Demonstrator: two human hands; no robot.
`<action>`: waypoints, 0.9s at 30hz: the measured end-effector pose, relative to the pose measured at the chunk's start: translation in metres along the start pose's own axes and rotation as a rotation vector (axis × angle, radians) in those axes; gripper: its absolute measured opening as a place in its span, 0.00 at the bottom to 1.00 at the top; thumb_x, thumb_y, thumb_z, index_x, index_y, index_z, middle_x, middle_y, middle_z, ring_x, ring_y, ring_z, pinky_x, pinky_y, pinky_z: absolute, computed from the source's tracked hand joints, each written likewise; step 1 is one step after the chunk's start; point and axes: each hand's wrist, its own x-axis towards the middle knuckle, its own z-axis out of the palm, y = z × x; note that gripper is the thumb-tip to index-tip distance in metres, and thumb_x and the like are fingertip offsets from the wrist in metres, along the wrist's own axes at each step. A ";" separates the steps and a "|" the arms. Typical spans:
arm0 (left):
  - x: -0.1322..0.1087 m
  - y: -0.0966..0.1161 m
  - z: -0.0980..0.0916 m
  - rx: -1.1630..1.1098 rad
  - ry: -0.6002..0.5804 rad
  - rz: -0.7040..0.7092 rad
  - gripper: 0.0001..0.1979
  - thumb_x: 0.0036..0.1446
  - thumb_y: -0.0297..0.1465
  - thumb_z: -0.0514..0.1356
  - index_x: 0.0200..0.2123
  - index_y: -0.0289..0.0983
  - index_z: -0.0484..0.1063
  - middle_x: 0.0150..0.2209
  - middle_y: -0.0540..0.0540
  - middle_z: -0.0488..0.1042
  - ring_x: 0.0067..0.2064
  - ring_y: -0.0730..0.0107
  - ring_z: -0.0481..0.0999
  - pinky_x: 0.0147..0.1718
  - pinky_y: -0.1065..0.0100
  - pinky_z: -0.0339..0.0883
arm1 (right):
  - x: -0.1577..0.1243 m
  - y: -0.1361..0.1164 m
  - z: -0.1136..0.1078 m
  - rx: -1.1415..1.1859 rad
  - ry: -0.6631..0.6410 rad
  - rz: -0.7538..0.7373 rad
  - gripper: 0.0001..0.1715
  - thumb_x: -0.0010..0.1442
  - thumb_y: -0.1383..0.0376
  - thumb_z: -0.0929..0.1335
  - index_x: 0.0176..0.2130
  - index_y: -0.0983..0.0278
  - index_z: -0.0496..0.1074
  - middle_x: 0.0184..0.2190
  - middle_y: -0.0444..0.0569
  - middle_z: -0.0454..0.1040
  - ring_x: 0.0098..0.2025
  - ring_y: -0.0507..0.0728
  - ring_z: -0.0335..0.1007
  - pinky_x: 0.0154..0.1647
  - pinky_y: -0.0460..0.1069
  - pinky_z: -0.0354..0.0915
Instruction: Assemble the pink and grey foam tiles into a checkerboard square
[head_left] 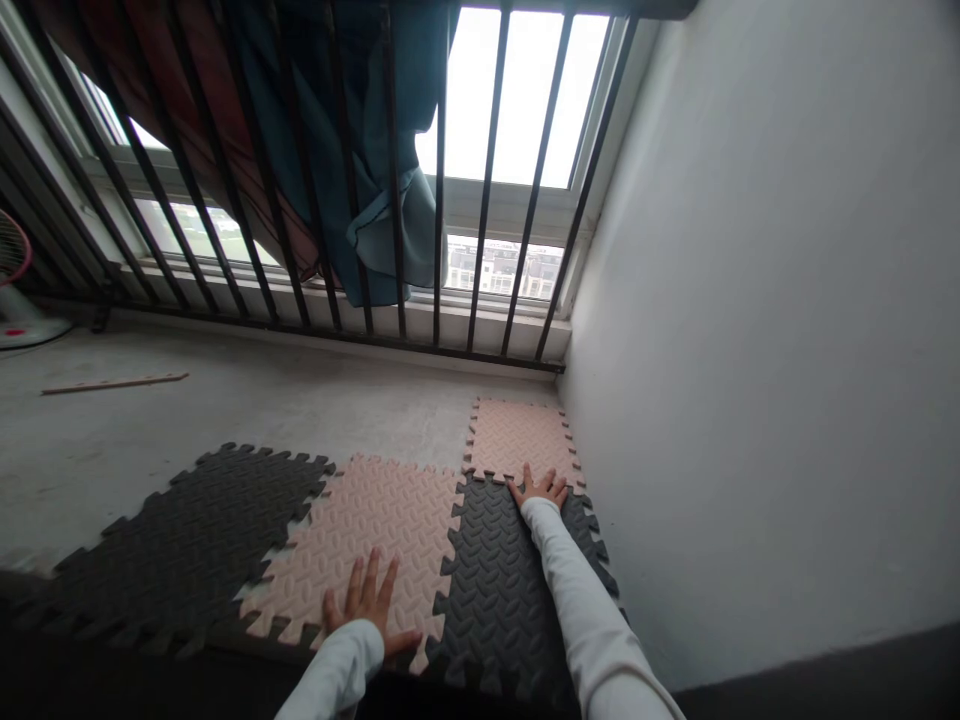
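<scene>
Several interlocking EVA foam floor tiles lie on the floor, in pink and dark grey. My left hand (366, 602) rests flat with fingers spread on a pink tile (360, 530), close to its near edge. My right hand (538, 487) lies palm down on a dark grey tile (502, 590), with its fingertips at the seam of a farther pink tile (519, 438). Another dark grey tile (180, 540) joins the pink one on the left. Both white sleeves reach in from the bottom of the view.
A bare concrete floor (225, 420) surrounds the tiles, with a thin wooden strip (114, 384) on it. A white wall (735, 320) rises on the right. Black metal window bars (487, 170) and a hanging blue curtain (375, 170) stand ahead. A white electric fan (15, 290) stands at far left.
</scene>
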 end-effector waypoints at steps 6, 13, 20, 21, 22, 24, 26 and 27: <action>0.000 0.000 -0.004 -0.016 -0.037 0.003 0.47 0.32 0.54 0.55 0.56 0.48 0.41 0.61 0.47 0.33 0.59 0.50 0.27 0.48 0.38 0.27 | -0.017 -0.021 0.006 -0.050 -0.020 -0.371 0.41 0.53 0.45 0.46 0.59 0.65 0.37 0.61 0.51 0.33 0.61 0.57 0.24 0.56 0.59 0.26; 0.005 -0.003 0.005 -0.046 0.015 0.023 0.48 0.30 0.54 0.56 0.56 0.47 0.43 0.61 0.46 0.35 0.59 0.46 0.28 0.47 0.36 0.26 | -0.026 -0.038 0.000 -0.120 -0.090 -0.412 0.42 0.54 0.47 0.47 0.58 0.71 0.41 0.60 0.54 0.38 0.61 0.59 0.30 0.56 0.60 0.25; 0.004 -0.001 0.005 -0.047 0.011 0.005 0.47 0.31 0.52 0.57 0.56 0.48 0.42 0.61 0.48 0.34 0.59 0.49 0.27 0.47 0.37 0.26 | -0.035 -0.060 0.003 -0.043 -0.106 -0.633 0.42 0.53 0.46 0.48 0.58 0.69 0.38 0.60 0.51 0.35 0.61 0.57 0.28 0.57 0.58 0.31; 0.003 -0.001 0.003 -0.040 0.003 -0.002 0.46 0.32 0.51 0.56 0.56 0.49 0.42 0.61 0.48 0.34 0.59 0.50 0.27 0.47 0.37 0.26 | -0.036 -0.063 0.004 -0.040 -0.118 -0.615 0.43 0.52 0.46 0.48 0.58 0.70 0.39 0.60 0.51 0.36 0.61 0.58 0.29 0.58 0.58 0.31; 0.002 -0.001 0.002 -0.035 0.002 -0.005 0.46 0.32 0.51 0.56 0.56 0.49 0.42 0.61 0.48 0.34 0.59 0.50 0.27 0.47 0.37 0.25 | -0.038 -0.065 0.004 -0.037 -0.131 -0.600 0.44 0.52 0.46 0.49 0.58 0.71 0.40 0.60 0.52 0.37 0.61 0.59 0.30 0.58 0.58 0.31; 0.002 -0.001 0.003 -0.035 0.013 -0.001 0.46 0.32 0.51 0.56 0.56 0.48 0.42 0.61 0.48 0.34 0.59 0.50 0.27 0.47 0.37 0.25 | -0.038 -0.067 0.002 -0.032 -0.156 -0.596 0.43 0.52 0.46 0.49 0.58 0.71 0.42 0.60 0.53 0.39 0.60 0.59 0.31 0.57 0.57 0.32; 0.004 -0.002 0.005 -0.040 0.028 0.009 0.46 0.32 0.51 0.56 0.56 0.48 0.43 0.61 0.47 0.35 0.59 0.49 0.27 0.47 0.37 0.26 | -0.038 -0.062 0.000 -0.018 -0.111 -0.532 0.43 0.53 0.46 0.48 0.58 0.71 0.41 0.60 0.55 0.39 0.60 0.59 0.31 0.57 0.58 0.31; 0.004 -0.003 0.007 -0.040 0.035 0.013 0.46 0.31 0.52 0.56 0.56 0.48 0.43 0.61 0.47 0.36 0.59 0.49 0.27 0.47 0.37 0.26 | -0.037 -0.058 0.000 -0.011 -0.062 -0.455 0.42 0.53 0.46 0.47 0.58 0.71 0.41 0.60 0.56 0.38 0.60 0.60 0.30 0.57 0.59 0.30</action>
